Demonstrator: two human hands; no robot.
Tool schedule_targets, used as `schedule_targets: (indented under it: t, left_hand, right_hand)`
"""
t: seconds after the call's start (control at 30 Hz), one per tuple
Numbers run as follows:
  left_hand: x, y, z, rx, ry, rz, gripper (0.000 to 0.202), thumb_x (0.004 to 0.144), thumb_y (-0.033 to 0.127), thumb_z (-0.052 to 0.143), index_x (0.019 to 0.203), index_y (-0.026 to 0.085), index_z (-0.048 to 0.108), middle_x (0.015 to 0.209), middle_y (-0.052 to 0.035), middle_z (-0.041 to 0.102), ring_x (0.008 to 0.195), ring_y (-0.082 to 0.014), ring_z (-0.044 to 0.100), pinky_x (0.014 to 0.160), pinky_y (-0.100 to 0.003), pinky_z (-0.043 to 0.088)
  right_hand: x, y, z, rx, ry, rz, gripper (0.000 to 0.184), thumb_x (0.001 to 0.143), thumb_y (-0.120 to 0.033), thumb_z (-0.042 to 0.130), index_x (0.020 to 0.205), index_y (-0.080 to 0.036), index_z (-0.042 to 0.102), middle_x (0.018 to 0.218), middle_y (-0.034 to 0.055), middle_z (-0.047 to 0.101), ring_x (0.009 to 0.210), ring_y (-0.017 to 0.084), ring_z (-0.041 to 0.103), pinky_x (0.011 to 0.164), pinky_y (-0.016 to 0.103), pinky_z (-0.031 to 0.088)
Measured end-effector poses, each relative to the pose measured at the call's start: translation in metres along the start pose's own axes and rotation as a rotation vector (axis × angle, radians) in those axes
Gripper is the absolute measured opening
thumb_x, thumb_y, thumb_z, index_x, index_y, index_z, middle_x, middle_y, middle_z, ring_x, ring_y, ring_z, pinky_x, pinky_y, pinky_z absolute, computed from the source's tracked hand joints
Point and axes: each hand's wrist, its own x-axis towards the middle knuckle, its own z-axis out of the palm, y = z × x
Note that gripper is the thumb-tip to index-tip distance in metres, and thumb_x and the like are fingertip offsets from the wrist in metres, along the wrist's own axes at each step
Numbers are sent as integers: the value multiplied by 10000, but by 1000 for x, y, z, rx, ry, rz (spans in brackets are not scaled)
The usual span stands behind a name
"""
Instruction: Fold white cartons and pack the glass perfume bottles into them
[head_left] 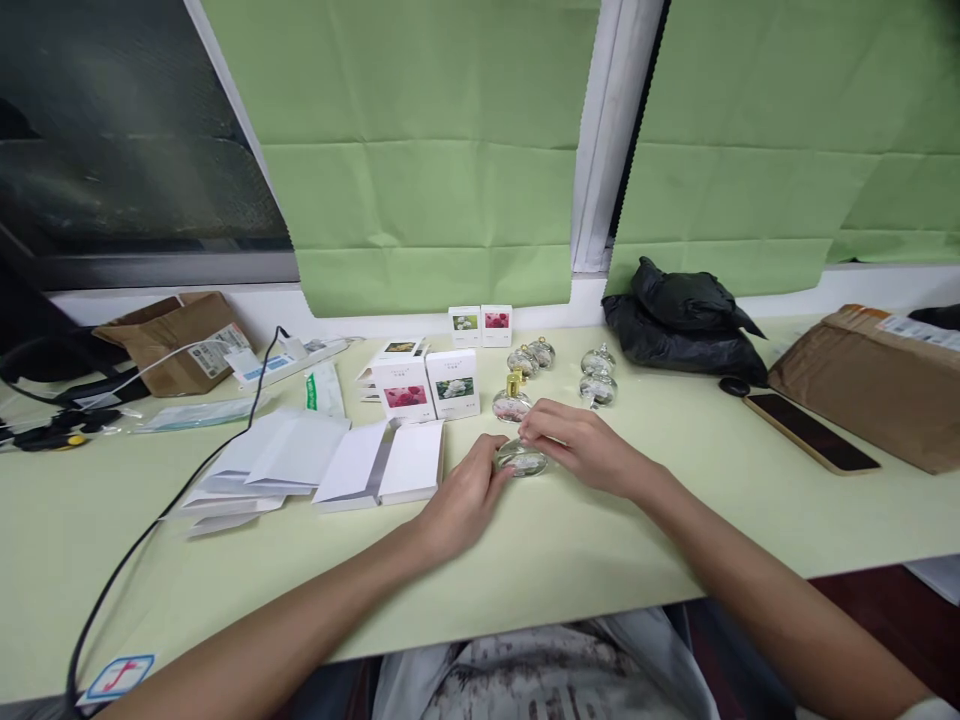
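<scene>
A small round glass bottle (521, 459) lies on the pale green table (585, 530) between my two hands. My left hand (466, 495) grips its left side with curled fingers. My right hand (581, 440) closes over its top and right side. Just behind stands another glass bottle with a gold cap (512, 398). More round glass bottles (598, 378) sit further back. Two small white boxes with flower pictures (429, 385) stand to the left of the bottles.
Flat folded white cartons (379, 465) and papers (262, 460) lie at the left. A black cable (157, 520) crosses the table. A black bag (686, 320), a phone (810, 430) and brown parcels (870, 380) are at the right. Two tiny boxes (480, 325) stand by the wall.
</scene>
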Motion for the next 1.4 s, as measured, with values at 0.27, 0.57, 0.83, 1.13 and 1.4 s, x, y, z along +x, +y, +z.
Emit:
schedule_targets:
  t: [0.27, 0.57, 0.83, 1.13, 1.4]
  left_hand:
    - [1, -2, 0, 18, 1, -5, 319, 1106, 424, 452, 1342, 217, 510, 1000, -48, 660, 892, -236, 649, 857, -360, 489]
    - [0, -1, 0, 31, -9, -15, 319, 1111, 432, 426, 1340, 218, 487, 990, -42, 647, 919, -243, 639, 872, -373, 483]
    - [1, -3, -1, 26, -11, 5, 296, 1111, 419, 427, 1320, 223, 498, 1001, -45, 646, 894, -235, 628, 840, -364, 479]
    - [1, -3, -1, 34, -11, -1, 301, 1111, 407, 433, 1344, 225, 489, 1017, -46, 647, 893, -230, 630, 844, -356, 475]
    - [0, -1, -1, 24, -7, 3, 322, 1106, 406, 438, 1362, 219, 489, 1005, -50, 652, 926, -243, 636, 889, -382, 494]
  right_hand:
    - [0, 3, 4, 109, 57, 18, 162, 1080, -187, 530, 947, -235, 609, 1099, 78, 682, 1102, 229, 670, 895, 329, 506]
    - [-3, 1, 6, 0, 41, -35, 202, 1113, -216, 453, 1025, -244, 632, 1126, 97, 671, 1106, 228, 660, 895, 333, 514]
    - [1, 4, 4, 48, 45, 22, 143, 1089, -219, 526, 1010, -242, 643, 1049, 65, 672, 1019, 216, 677, 861, 321, 518]
    - [-5, 8, 18, 205, 165, 74, 120, 1070, -273, 592, 1012, -239, 690, 1073, 72, 715, 1069, 229, 699, 922, 361, 548]
    - [-5, 14, 20, 377, 172, 167, 197, 1045, -349, 652, 1163, -243, 769, 1143, 77, 748, 1092, 232, 708, 983, 393, 555]
